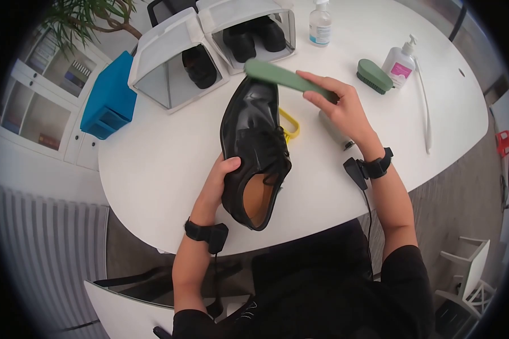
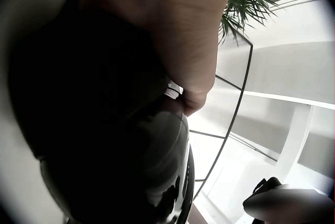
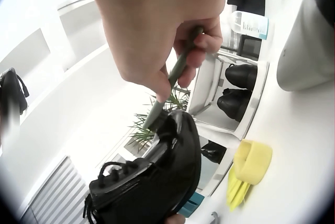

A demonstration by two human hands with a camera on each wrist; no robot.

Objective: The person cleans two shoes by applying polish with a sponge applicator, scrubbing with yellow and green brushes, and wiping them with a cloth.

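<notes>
A black lace-up leather shoe [image 1: 249,127], tan inside, is held over the table by my left hand [image 1: 215,179], its thumb along the shoe's side near the opening. The toe points away from me. My right hand [image 1: 345,104] grips the handle of a long green shoe brush [image 1: 288,77], thumb on one side and fingers on the other. In the right wrist view the brush head [image 3: 155,117] is right at the toe of the shoe [image 3: 175,164]. Dark shoe leather [image 2: 162,156] fills much of the left wrist view, and most of the left fingers are hidden.
On the white table [image 1: 175,198], a yellow looped item [image 3: 253,162] lies beyond the shoe, and a grey tube [image 1: 335,130] lies under my right wrist. Two clear-fronted boxes [image 1: 172,93] with black shoes, a blue box [image 1: 110,99], another green brush [image 1: 374,75] and pump bottles [image 1: 400,63] stand farther back.
</notes>
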